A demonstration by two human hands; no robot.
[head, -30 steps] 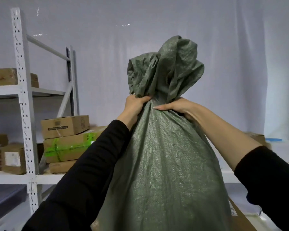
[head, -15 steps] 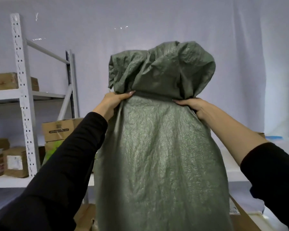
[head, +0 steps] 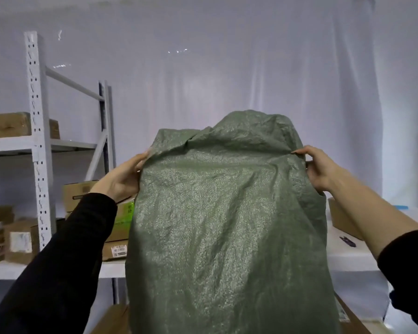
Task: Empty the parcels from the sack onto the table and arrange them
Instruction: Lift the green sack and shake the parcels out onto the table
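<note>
Sack point(head: 227, 225): big, green and woven; held up between the two hands, filling the middle; bottom end hidden below the view.
Job so far: by the look of it, only the very start; top part folded over, nothing seen tipping out, no parcels seen in the open.
Left to do: most likely open the top, tip the parcels out onto the table, then line them up.
Sack way up: standing tall, long side running up and down; top end above the hands, flopped away from the person; mouth not seen.
Rack point(head: 38, 141): white metal, out past the left hand and further back.
Table point(head: 343, 256): white top, under and beyond the right arm.
Boxes on rack point(head: 77, 194): brown card, behind the left hand and wrist; one with green tape.
Box on table point(head: 340, 218): brown, just under the right forearm, partly hidden.
Left hand point(head: 121, 179): gripping the sack's left edge near the top, fingers tucked behind the cloth.
Right hand point(head: 321, 169): pinching a fold on the sack's right edge near the top.
Small dark thing point(head: 347, 241): on the table below the right arm; too small to name.
</note>
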